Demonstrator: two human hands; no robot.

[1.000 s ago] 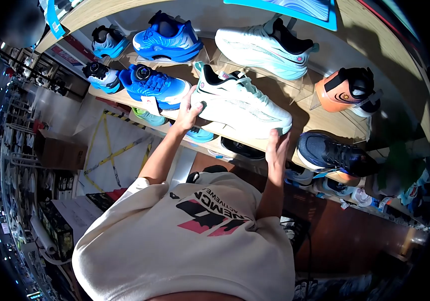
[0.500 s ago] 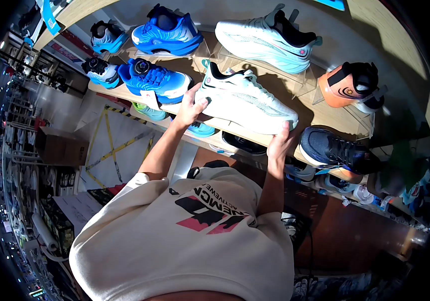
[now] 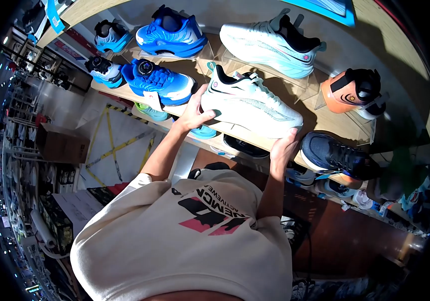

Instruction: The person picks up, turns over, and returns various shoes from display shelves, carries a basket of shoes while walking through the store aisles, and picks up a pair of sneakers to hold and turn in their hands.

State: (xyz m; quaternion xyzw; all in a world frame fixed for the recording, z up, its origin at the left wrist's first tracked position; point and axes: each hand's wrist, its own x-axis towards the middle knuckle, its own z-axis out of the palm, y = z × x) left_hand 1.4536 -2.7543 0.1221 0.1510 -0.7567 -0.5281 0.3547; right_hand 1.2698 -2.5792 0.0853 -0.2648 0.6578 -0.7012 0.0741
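Observation:
A white sneaker (image 3: pixel 257 106) with a mint heel loop and black lining is at the front edge of the wooden shelf, toe to the right. My left hand (image 3: pixel 195 114) holds it at the heel end, thumb along the lower side and fingers partly hidden behind. At the toe, my right hand (image 3: pixel 282 149) touches the shoe with thumb and fingers, some of them out of sight underneath. Left of the shoe stands a blue sneaker (image 3: pixel 157 83) with a dial. A dark navy sneaker (image 3: pixel 332 153) lies right of my right hand.
On clear stands behind are a pale mint sneaker (image 3: pixel 270 45), a blue and white sneaker (image 3: pixel 169 35) and an orange shoe (image 3: pixel 348 90). The wooden shelf (image 3: pixel 247 138) has more shoes below it. A cardboard box (image 3: pixel 63 144) sits at the left.
The view has shifted slightly. My left thumb has slid a little lower along the heel end, and my right thumb is nearer the toe's lower edge. The white sneaker stays nearly in place.

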